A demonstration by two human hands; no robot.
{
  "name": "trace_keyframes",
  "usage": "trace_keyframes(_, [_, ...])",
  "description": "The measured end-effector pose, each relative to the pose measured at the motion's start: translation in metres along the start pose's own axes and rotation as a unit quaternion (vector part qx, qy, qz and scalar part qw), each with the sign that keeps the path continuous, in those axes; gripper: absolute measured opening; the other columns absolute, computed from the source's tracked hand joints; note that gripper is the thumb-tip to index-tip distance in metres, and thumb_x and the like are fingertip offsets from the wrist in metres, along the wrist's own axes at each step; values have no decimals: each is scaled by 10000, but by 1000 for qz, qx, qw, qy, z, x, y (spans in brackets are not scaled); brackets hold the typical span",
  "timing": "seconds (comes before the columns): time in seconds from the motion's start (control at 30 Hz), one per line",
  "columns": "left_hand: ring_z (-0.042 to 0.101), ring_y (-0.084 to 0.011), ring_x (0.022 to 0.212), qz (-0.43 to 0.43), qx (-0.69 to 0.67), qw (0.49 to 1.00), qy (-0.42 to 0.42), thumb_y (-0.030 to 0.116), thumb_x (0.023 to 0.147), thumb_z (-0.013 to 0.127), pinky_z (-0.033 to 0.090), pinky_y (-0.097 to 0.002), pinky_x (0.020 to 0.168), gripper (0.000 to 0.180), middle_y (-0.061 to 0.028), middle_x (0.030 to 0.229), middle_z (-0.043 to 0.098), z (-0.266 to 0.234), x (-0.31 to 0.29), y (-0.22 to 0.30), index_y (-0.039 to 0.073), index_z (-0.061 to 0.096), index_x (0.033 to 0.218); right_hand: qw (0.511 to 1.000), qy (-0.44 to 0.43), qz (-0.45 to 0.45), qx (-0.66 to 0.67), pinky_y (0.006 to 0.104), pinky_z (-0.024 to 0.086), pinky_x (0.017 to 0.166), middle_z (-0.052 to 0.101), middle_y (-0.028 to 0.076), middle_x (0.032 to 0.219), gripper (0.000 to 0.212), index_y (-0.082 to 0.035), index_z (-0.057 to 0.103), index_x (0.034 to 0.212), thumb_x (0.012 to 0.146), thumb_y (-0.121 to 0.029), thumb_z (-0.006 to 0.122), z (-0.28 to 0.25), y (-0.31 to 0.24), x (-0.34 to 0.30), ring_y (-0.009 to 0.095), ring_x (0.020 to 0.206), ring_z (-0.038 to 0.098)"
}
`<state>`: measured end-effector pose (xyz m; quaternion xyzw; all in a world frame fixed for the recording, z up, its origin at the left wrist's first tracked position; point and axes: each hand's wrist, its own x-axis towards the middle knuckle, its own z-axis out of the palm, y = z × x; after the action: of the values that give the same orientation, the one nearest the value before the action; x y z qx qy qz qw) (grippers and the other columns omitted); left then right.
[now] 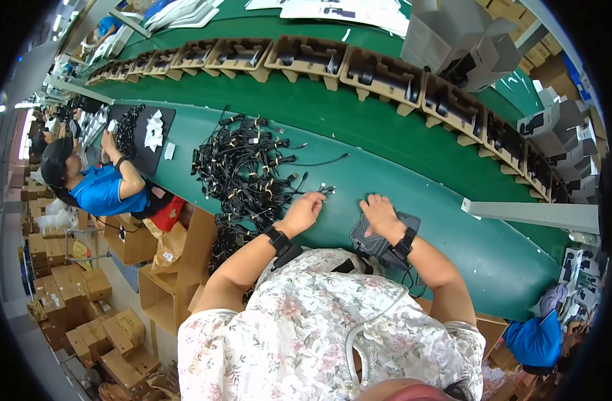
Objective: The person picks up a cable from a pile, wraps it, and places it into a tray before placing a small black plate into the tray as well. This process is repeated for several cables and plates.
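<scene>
A big heap of black cables [242, 164], tied in bundles with pale bands, covers the green tabletop to my left. My left hand [304, 212] is at the heap's right edge, fingers curled together around a black cable. Several small cable connectors [327, 190] stick out just beyond its fingertips. My right hand [381, 215] lies palm down with fingers apart, partly over a flat dark grey case [407, 220] near the table's front edge. The hand hides part of that case. Thin black cords hang below it.
Beyond the table, a row of brown moulded trays [306, 57] holding black parts curves along a green belt [359, 120]. A metal post [533, 212] juts in at right. A co-worker in blue [108, 190] works at left. Cardboard boxes [165, 294] stand below.
</scene>
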<state>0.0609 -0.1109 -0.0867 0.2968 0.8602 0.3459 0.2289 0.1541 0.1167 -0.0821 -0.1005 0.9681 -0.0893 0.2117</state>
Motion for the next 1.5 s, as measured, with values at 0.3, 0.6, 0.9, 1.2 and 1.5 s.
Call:
trace_keyframes(0.3, [432,-274,1033,101,469,877,-18,158,741,569,379,-360,828,320,-93,1038,486,-24,-19,-24,68,525,1045,964,85,121,222,400,453,712,595,154,882,394,-27,579,911,673,-318,698,0,69,-13,328,850,571])
trace_keyframes(0.6, [439,-305,1040,5,335,942,0,150,753,579,363,-382,870,340,-117,1087,478,-36,-5,-25,73,511,1077,704,521,211,435,253,394,606,475,40,653,248,-18,576,911,799,-232,634,-54,193,-23,134,616,436])
trace_keyframes(0.9, [399,-365,1143,-110,409,841,335,342,767,616,300,-459,945,535,-190,1256,409,-99,-27,-50,107,450,1218,661,647,343,163,329,424,682,615,147,837,424,11,544,1068,831,-340,561,-111,348,-44,276,768,576])
trace_keyframes(1.2, [497,-388,978,-261,452,830,196,584,747,528,339,-482,903,639,-224,1122,473,-132,-24,-97,119,497,1184,743,502,410,165,404,435,807,536,164,1150,451,-98,505,1169,833,-400,524,-101,364,-9,354,997,520])
trace_keyframes(1.5, [508,-367,939,-280,375,850,241,536,714,592,355,-454,892,610,-180,1005,495,-89,-9,-101,90,530,1125,655,653,375,-66,409,418,859,441,164,1220,544,-98,421,1234,787,-346,606,-171,344,-9,349,1076,461])
